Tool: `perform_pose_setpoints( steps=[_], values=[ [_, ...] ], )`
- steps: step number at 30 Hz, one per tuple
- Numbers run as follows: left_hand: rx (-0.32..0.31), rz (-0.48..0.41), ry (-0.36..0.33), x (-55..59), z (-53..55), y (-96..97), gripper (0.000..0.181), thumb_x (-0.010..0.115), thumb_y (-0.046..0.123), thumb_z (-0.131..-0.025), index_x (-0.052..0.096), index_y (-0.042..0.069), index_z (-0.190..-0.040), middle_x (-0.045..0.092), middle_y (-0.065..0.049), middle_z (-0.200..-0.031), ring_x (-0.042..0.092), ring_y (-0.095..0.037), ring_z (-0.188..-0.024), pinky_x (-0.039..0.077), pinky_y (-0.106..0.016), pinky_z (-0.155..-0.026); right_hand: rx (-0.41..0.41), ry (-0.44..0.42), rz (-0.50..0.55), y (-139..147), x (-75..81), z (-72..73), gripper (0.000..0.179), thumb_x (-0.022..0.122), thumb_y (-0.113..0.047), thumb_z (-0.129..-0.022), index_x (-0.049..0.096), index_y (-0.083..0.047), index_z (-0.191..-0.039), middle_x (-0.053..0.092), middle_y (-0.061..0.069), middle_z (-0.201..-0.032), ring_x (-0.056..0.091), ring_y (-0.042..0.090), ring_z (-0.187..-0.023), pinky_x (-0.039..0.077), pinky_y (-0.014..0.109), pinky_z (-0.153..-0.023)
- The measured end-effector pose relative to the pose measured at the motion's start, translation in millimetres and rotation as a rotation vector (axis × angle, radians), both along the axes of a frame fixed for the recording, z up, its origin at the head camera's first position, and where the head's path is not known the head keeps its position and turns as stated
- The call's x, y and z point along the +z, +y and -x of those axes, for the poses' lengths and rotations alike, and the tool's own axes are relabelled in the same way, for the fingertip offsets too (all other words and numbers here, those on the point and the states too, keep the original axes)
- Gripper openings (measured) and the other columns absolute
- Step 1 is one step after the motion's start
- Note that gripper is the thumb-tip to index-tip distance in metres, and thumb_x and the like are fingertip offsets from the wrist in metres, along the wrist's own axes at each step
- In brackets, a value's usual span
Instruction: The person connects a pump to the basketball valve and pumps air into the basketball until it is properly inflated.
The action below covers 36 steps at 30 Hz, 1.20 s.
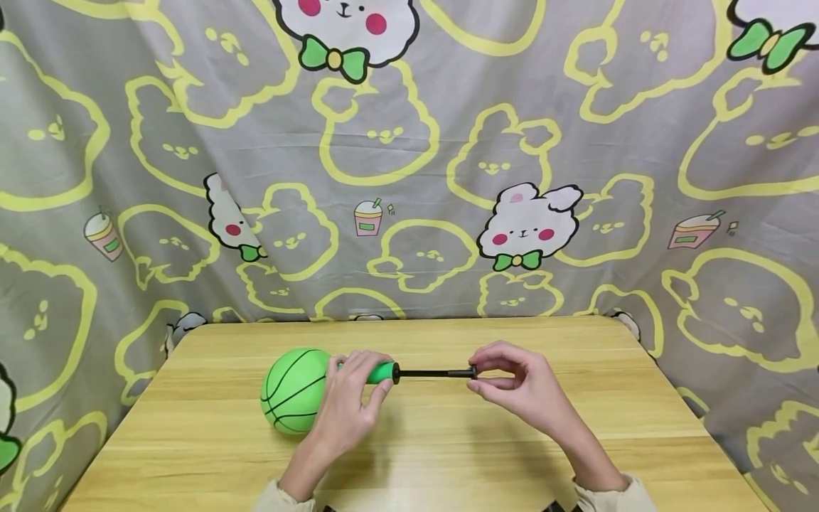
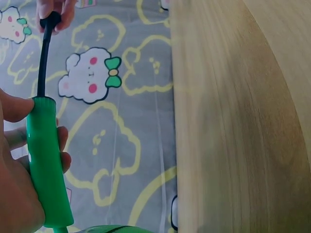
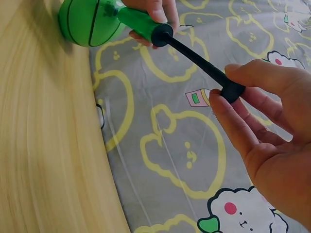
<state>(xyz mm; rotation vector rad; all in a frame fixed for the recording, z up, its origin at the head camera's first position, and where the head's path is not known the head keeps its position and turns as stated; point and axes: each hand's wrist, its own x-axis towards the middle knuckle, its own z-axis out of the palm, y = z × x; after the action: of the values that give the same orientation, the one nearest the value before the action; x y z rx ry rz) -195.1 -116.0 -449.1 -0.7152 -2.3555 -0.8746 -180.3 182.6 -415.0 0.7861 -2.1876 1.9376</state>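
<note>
A green ball pump (image 2: 47,160) is held level, its black rod drawn out to the right. My left hand (image 1: 350,398) grips the green barrel, fingers over the top and thumb along the near side. At the rod's far end, my right hand (image 1: 521,384) pinches the black handle (image 3: 232,91) between thumb and fingertips. To the left is a green ball (image 1: 294,391) with black basketball lines, partly behind the left hand in the head view. In the right wrist view, the barrel's left end meets the ball.
The wooden table (image 1: 435,455) lies beneath both hands. Behind it and at both sides hangs a grey curtain (image 1: 422,163) with yellow outlines and cartoon bears and rabbits.
</note>
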Motion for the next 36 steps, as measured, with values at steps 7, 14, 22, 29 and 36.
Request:
perform_pose_setpoints(
  steps=[7,14,22,29,36],
  values=[
    [0.000,0.006,0.017,-1.4,-0.1,0.2,0.025,0.069,0.021,-0.091,0.069,0.016,-0.115,0.071,0.004,-0.109,0.063,-0.016,-0.104,0.034,-0.049,-0.099,-0.021,0.012,-0.022,0,-0.5,-0.3,0.025,0.082,0.002,-0.083,0.075,-0.003,-0.107,0.069,0.020,-0.106,0.073,0.028,-0.101,0.059,0.040,-0.079],
    [0.002,0.004,0.029,-2.6,-1.4,1.1,0.024,0.070,0.019,-0.089,0.070,0.017,-0.114,0.071,0.004,-0.107,0.063,-0.016,-0.101,0.033,-0.049,-0.097,-0.065,0.001,-0.042,-5,-3.1,-0.9,0.025,0.085,0.002,-0.080,0.078,-0.003,-0.103,0.072,0.016,-0.100,0.074,0.024,-0.095,0.060,0.038,-0.077],
    [-0.003,0.004,0.029,-4.3,-2.6,6.4,0.024,0.070,0.019,-0.089,0.071,0.016,-0.112,0.071,0.004,-0.104,0.063,-0.016,-0.097,0.034,-0.049,-0.096,-0.088,0.034,-0.021,-13,-7.1,-1.7,0.026,0.085,0.006,-0.077,0.079,-0.005,-0.101,0.074,0.014,-0.097,0.074,0.022,-0.091,0.060,0.038,-0.074],
    [-0.007,0.000,0.038,-5.7,-4.2,10.6,0.024,0.071,0.018,-0.088,0.071,0.016,-0.112,0.070,0.004,-0.103,0.062,-0.016,-0.097,0.034,-0.048,-0.095,-0.094,0.054,-0.002,-23,-13.2,-0.9,0.026,0.085,0.004,-0.077,0.080,-0.004,-0.101,0.074,0.014,-0.096,0.074,0.023,-0.090,0.060,0.038,-0.073],
    [-0.016,0.012,0.033,-7.9,-7.0,16.2,0.024,0.071,0.018,-0.088,0.071,0.016,-0.112,0.070,0.005,-0.103,0.062,-0.015,-0.096,0.034,-0.047,-0.093,-0.091,0.073,0.014,-34,-20.6,-1.0,0.026,0.086,0.003,-0.077,0.079,-0.004,-0.101,0.074,0.017,-0.096,0.074,0.024,-0.089,0.060,0.038,-0.072]
  ],
)
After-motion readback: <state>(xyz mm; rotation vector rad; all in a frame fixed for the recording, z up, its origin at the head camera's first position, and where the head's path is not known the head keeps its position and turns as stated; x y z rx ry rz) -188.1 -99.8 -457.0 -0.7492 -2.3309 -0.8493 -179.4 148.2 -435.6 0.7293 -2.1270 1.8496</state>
